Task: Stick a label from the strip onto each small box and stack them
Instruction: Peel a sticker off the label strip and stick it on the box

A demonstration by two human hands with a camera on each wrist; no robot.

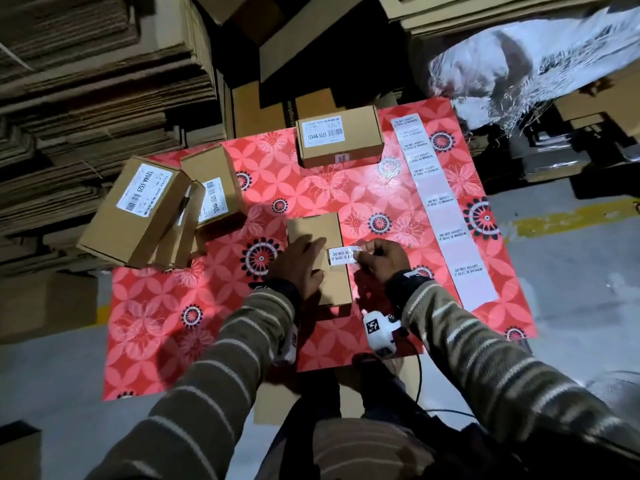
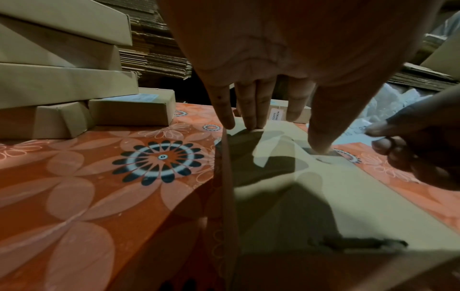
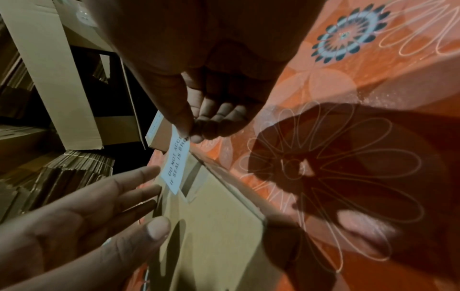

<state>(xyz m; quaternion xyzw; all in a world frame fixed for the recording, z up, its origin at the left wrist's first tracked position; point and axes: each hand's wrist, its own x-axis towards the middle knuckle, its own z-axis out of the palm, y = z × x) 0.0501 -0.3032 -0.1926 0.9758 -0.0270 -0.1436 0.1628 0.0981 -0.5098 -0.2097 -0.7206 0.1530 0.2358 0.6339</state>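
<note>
So my left hand (image 1: 300, 263) lies flat with straight fingers on the small box (image 1: 320, 255) mid-table while my right hand (image 1: 378, 259) pinches a label (image 1: 343, 255) over its edge (unstuck yet), one sealed box (image 1: 340, 136) beyond, others (image 1: 157, 207) unstacked.

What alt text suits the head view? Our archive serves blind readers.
A right hand pinches a white seal label at the edge of a small cardboard box, steadied by the left hand, on a red floral sheet beside a label strip.
</note>
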